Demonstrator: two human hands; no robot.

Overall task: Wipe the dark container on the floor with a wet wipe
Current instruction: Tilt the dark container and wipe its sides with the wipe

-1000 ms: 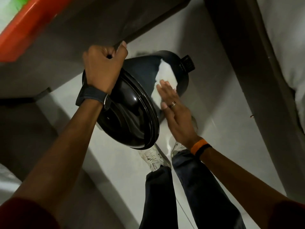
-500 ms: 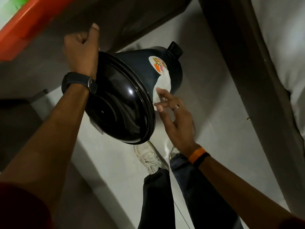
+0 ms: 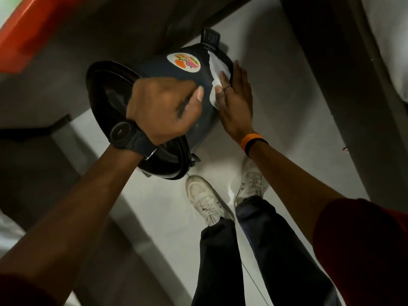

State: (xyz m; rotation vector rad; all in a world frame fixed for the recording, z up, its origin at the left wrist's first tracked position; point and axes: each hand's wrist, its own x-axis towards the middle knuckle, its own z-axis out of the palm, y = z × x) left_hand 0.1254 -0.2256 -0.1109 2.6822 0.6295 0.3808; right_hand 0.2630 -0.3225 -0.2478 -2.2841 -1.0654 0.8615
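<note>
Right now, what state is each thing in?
dark container: tipped on its side, lid closed
wet wipe: spread flat against the container
left hand: grip closed on the container
right hand: open, pressing the wipe
round sticker: uncovered

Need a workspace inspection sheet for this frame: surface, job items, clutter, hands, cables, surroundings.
Surface: pale floor, bare where visible.
Job's things: dark container tipped on its side, black cap pointing away, round colourful sticker facing up; white wet wipe pressed flat on its body.
Clutter: nothing seen.
Hands: left hand grips the container near its wide glossy end; right hand lies flat on the wipe.
Cables: nothing seen.
Surroundings: orange object upper left, dark furniture edges on both sides, the person's white shoes just below the container.
</note>
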